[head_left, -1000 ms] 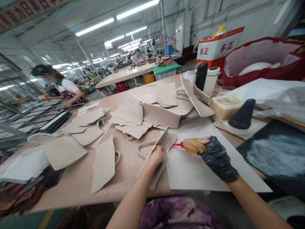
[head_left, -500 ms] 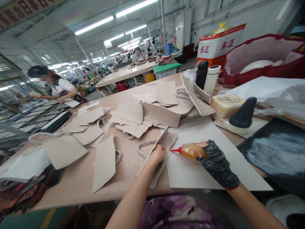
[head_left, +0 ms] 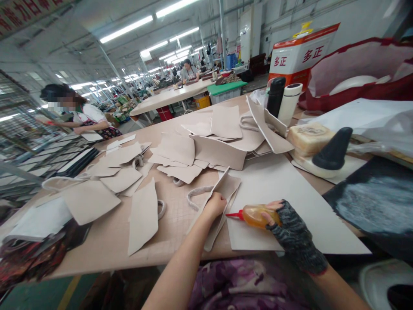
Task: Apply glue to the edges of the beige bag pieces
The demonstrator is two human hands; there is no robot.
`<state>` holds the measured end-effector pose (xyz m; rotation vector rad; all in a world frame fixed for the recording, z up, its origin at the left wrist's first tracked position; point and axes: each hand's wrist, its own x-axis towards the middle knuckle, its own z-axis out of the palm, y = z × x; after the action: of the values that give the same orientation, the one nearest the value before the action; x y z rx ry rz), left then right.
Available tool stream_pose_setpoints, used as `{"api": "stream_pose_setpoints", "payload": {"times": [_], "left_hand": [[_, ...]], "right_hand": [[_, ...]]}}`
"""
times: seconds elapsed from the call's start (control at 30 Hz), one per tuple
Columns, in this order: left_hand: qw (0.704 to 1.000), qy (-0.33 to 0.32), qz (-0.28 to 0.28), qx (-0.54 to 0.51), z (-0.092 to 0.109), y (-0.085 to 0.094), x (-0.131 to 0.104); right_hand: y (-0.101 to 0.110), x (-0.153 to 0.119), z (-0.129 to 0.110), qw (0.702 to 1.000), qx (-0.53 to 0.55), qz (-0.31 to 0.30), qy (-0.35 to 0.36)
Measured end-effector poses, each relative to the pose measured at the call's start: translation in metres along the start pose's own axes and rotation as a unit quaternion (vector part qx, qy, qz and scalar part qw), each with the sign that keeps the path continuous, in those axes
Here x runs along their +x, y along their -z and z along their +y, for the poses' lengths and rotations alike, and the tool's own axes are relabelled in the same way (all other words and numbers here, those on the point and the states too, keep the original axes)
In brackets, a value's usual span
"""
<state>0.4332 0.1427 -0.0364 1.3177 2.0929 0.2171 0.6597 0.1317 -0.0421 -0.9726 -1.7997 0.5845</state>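
My left hand (head_left: 217,204) is closed on a folded beige panel (head_left: 229,184), its fingers partly hidden between the two layers. A padded loop handle (head_left: 195,197) sticks out to the left of that panel. In a fingerless dark knitted glove, my right hand (head_left: 287,224) wraps round an amber squeeze bottle (head_left: 258,215). The bottle lies sideways, and its red nozzle (head_left: 235,215) points left at the panel's right edge, below my left fingers. A large white sheet (head_left: 274,189) lies beneath the bottle. Left of my forearm rests another beige panel (head_left: 143,219) with a handle.
Beige panels (head_left: 219,150) are piled across the table's middle, with more (head_left: 90,198) at left. At right stand a black bottle (head_left: 275,97), a white bottle (head_left: 290,103), a block (head_left: 309,137) and a dark cone (head_left: 334,150). A person (head_left: 87,116) works at far left.
The bottle's nozzle has moved slightly down and left along the panel edge, with my right hand lower. My left hand keeps its hold. The view has shifted a little.
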Motion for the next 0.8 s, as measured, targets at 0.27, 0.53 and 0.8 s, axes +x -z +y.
{"api": "stream_pose_setpoints", "payload": {"times": [0.27,0.53,0.8], "left_hand": [[1.0,0.006,0.003,-0.001,0.001,0.0,-0.001],[1.0,-0.002,-0.004,-0.005,0.0,0.001,-0.004],[1.0,-0.002,-0.006,-0.007,0.004,0.003,-0.007]], "right_hand": [[-0.006,-0.02,-0.003,1.0,0.015,-0.017,-0.009],[-0.009,-0.031,-0.006,0.999,0.025,-0.017,-0.025],[-0.014,-0.036,-0.02,0.996,0.054,-0.034,-0.057]]}}
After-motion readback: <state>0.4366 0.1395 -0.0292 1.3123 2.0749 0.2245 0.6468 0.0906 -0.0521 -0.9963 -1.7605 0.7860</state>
